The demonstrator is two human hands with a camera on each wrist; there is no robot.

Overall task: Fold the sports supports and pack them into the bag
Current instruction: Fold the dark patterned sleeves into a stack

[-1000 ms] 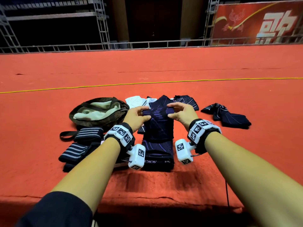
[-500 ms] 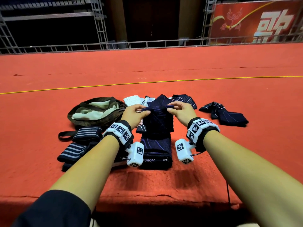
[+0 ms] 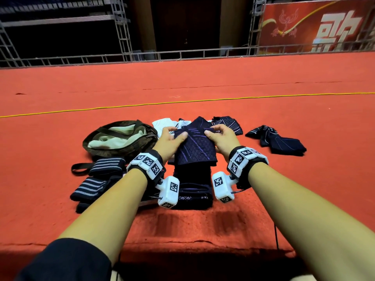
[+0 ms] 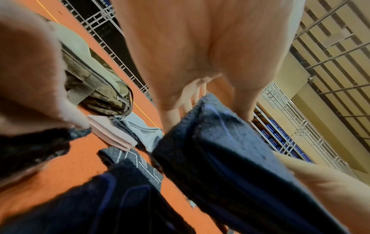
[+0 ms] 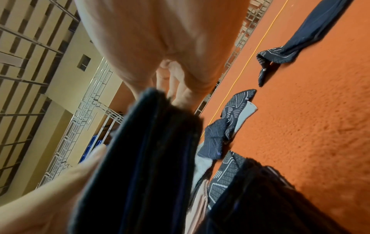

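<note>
At the centre of the head view, the left hand (image 3: 170, 139) and right hand (image 3: 220, 136) each pinch the top edge of a dark navy knitted support with purple lines (image 3: 195, 148), fingers curled over it, held above the red carpeted floor (image 3: 223, 82). The open olive fabric bag (image 3: 119, 136) lies just left.

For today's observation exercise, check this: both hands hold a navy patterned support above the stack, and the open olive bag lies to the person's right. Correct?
One detail is wrong. The left hand and right hand do hold the navy support, but the head view shows the olive bag on the person's left, not right.
</note>
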